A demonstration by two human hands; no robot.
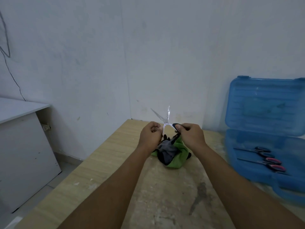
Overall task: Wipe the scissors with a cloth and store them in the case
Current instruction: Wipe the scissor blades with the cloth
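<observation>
Now L hand (pixel 151 135) & R hand (pixel 191 134) grip open scissors' (pixel 160 117) handles over scuffed wood table (pixel 105 162) by white wall (pixel 165 47).

Single head-worn wide-angle view, aimed forward and down along the table (pixel 102 162) toward the wall (pixel 165 55). Left hand (pixel 151 136) and right hand (pixel 191 136) meet near frame centre; the case (pixel 264 104) is cut by the right edge.
</observation>
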